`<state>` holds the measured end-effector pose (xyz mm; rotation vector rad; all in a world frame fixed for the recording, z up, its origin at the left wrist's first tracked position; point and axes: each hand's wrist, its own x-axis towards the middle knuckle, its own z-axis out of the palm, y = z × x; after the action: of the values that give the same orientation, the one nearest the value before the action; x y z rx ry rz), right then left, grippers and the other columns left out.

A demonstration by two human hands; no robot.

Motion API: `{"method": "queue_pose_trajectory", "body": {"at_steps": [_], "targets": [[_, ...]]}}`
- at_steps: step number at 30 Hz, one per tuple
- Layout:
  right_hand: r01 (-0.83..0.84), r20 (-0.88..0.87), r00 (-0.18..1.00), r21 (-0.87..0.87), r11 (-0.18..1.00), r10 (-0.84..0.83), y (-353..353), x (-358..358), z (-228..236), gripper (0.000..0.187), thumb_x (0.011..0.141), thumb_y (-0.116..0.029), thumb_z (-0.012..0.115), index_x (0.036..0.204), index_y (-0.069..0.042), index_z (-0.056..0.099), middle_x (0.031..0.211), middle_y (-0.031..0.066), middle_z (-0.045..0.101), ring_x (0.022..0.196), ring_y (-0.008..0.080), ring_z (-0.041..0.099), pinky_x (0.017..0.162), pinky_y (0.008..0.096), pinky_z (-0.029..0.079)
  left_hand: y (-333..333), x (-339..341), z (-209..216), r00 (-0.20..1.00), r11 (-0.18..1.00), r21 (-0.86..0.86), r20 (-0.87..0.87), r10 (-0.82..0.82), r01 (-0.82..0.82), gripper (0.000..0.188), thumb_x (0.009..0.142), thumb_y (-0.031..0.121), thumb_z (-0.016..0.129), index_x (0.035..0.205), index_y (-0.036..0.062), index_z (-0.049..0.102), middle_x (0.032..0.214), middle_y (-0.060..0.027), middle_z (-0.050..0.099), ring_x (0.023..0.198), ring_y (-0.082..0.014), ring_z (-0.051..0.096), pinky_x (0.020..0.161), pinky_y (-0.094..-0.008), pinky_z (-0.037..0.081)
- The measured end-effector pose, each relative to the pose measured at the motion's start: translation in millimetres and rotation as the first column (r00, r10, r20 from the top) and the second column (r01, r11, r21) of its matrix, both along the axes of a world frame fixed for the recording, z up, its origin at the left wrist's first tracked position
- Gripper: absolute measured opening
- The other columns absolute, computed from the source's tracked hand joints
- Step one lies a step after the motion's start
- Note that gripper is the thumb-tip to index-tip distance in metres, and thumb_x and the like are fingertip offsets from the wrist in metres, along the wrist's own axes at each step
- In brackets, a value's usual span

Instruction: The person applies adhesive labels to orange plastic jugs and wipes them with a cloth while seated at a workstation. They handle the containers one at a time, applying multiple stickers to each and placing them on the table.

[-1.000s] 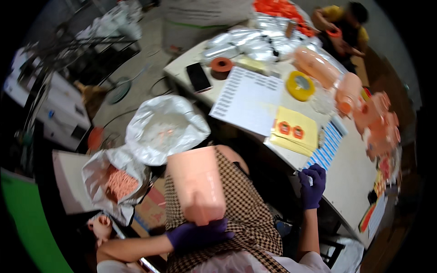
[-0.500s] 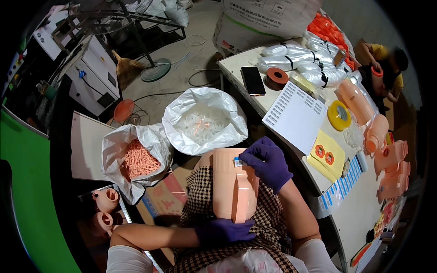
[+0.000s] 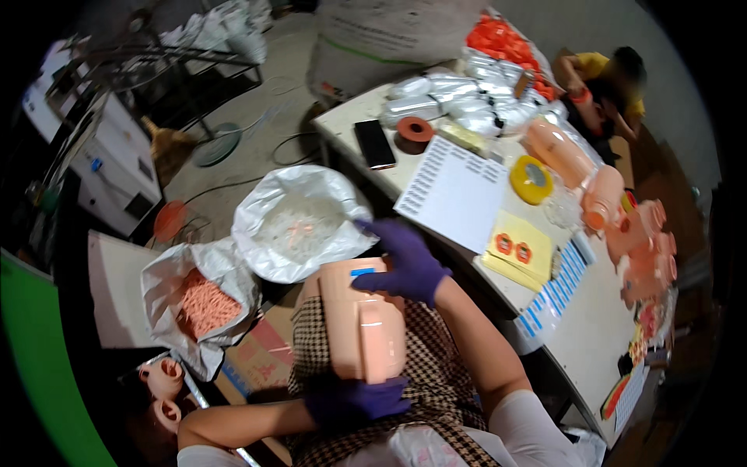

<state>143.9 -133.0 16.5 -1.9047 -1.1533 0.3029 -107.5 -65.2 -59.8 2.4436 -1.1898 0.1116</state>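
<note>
A peach plastic jug [image 3: 343,319] lies across my lap with its handle [image 3: 375,342] facing up. A small blue and white sticker [image 3: 361,272] is on the jug near its far end. My left hand [image 3: 358,401], in a purple glove, holds the jug from below at its near end; part of that hand is hidden. Over the jug's far right side is my right hand [image 3: 408,265], also gloved in purple. Its thumb reaches to the sticker, while its fingers stretch forward, apart from the thumb.
White sacks hold clear plastic pieces [image 3: 299,229] and peach sticks [image 3: 206,303]. On the right-hand table [image 3: 591,327] lie a phone [image 3: 375,144], label sheet [image 3: 455,191], yellow tape roll [image 3: 531,180], blue sticker strip [image 3: 556,292] and peach jugs [image 3: 646,241]. A person [image 3: 603,93] sits beyond.
My right thumb and fingers have parted from their pinch at the sticker, which now lies on the jug. The whole view has shifted, moving the surroundings leftward.
</note>
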Motion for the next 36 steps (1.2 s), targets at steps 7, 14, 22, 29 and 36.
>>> {"method": "queue_pose_trajectory", "body": {"at_steps": [7,14,22,29,36], "targets": [[0.174,-0.889,0.449,0.183,0.967,0.087,-56,11,9,0.039,0.095,-0.037,0.069,0.098,0.002,0.071,0.088,0.0105,0.071,0.082,0.0142,0.067,0.075,0.0292,0.055,94,-28,108,0.921,0.865,-0.320,-0.086,0.379,-0.386,0.039,0.086,0.019,0.070,0.123,0.0162,0.062,0.139,-0.0157,0.055,0.132,-0.0426,0.049,0.109,-0.0522,0.040],[-0.354,-0.537,0.830,-0.295,0.888,0.153,-141,-40,0,0.038,0.097,-0.041,0.066,0.110,-0.007,0.075,0.090,0.0111,0.075,0.091,0.0159,0.068,0.090,0.0311,0.053,142,18,172,0.804,0.448,-0.669,-0.454,0.385,-0.592,0.027,0.081,0.021,0.066,0.093,-0.0015,0.074,0.109,-0.0200,0.072,0.106,-0.0396,0.068,0.099,-0.0460,0.050],[0.706,0.226,0.662,0.130,0.696,-0.714,-279,138,-112,0.040,0.079,-0.020,0.080,0.115,-0.006,0.070,0.113,0.0130,0.068,0.103,0.0272,0.066,0.093,0.0358,0.052,103,183,10,0.363,0.382,-0.410,-0.912,-0.192,-0.828,0.027,0.091,0.008,0.062,0.114,-0.0065,0.066,0.107,-0.0160,0.070,0.098,-0.0218,0.067,0.091,-0.0329,0.053],[0.767,0.252,0.600,0.089,0.635,-0.759,-277,146,-126,0.029,0.072,-0.023,0.083,0.094,-0.005,0.076,0.091,0.0127,0.068,0.089,0.0289,0.065,0.080,0.0378,0.053,103,173,-29,0.474,-0.154,-0.456,-0.874,-0.111,-0.877,0.027,0.096,0.009,0.058,0.120,-0.0047,0.057,0.106,-0.0180,0.065,0.093,-0.0251,0.065,0.086,-0.0380,0.055],[0.805,0.095,0.582,0.076,0.589,-0.808,-278,144,-120,0.019,0.074,-0.015,0.082,0.086,-0.003,0.074,0.092,0.0103,0.069,0.090,0.0236,0.069,0.079,0.0330,0.055,91,143,-8,0.479,-0.064,-0.482,-0.876,0.052,-0.874,0.038,0.103,0.029,0.054,0.122,-0.0045,0.058,0.117,-0.0174,0.067,0.106,-0.0273,0.067,0.095,-0.0401,0.053]]}}
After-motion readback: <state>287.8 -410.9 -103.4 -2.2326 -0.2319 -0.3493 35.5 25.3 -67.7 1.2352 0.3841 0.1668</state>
